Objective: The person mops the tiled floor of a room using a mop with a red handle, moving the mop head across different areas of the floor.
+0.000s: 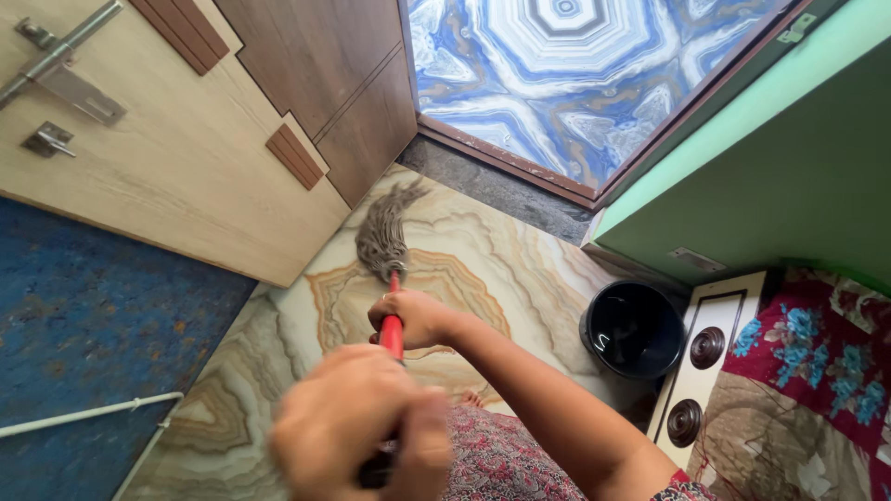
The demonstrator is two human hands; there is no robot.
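A mop with a red handle point(392, 332) and a grey stringy head point(382, 237) rests on the marbled beige floor point(483, 260), its head near the foot of the open door. My right hand point(416, 317) grips the handle lower down, with its arm coming in from the lower right. My left hand point(360, 429) is blurred and close to the camera, closed around the upper end of the handle. A patterned red garment point(506, 459) shows below the hands.
A light wooden door point(186, 158) with a metal latch stands open at the left. Past a dark threshold point(501, 190) lies a blue-and-white patterned floor point(566, 65). A black bucket point(636, 329) sits at the right by a green wall point(770, 176) and a bed with a floral blanket point(817, 371).
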